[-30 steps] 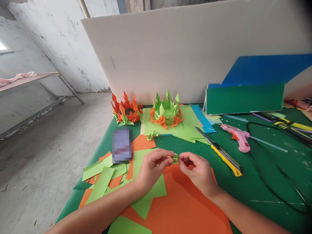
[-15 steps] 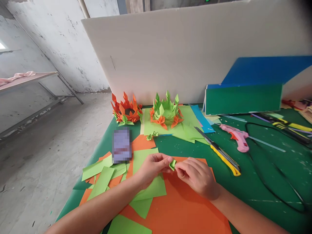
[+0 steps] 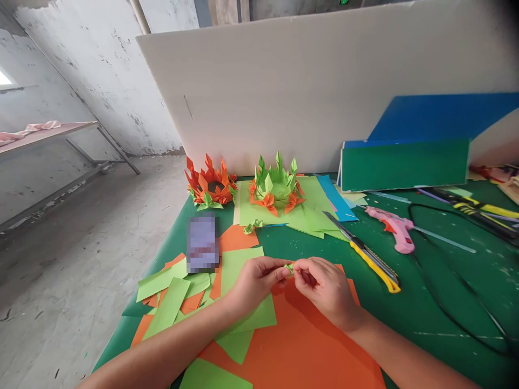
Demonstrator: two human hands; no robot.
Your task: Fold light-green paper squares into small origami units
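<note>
A small folded piece of green paper (image 3: 289, 268) is pinched between my two hands. My left hand (image 3: 259, 278) grips it from the left between thumb and fingers. From the right, my right hand (image 3: 324, 286) closes its fingertips on the other side. Both hands are over a large orange paper sheet (image 3: 308, 346). Green paper sheets (image 3: 243, 259) lie under and beside my left hand. Farther back stand an orange folded-paper crown (image 3: 208, 181) and a green one with orange flowers (image 3: 276, 186). A small green paper piece (image 3: 252, 226) lies in front of them.
To the right are a yellow utility knife (image 3: 371, 262) and a pink glue gun (image 3: 395, 229) with its dark cord. A blurred rectangular object (image 3: 203, 241) lies at left beside paper scraps (image 3: 168, 302). A white board (image 3: 284, 92) stands behind, with a green panel (image 3: 405, 166).
My fingers have shifted around the folded green paper, which now shows less. My right hand has come in closer to my left, its fingers curled more.
</note>
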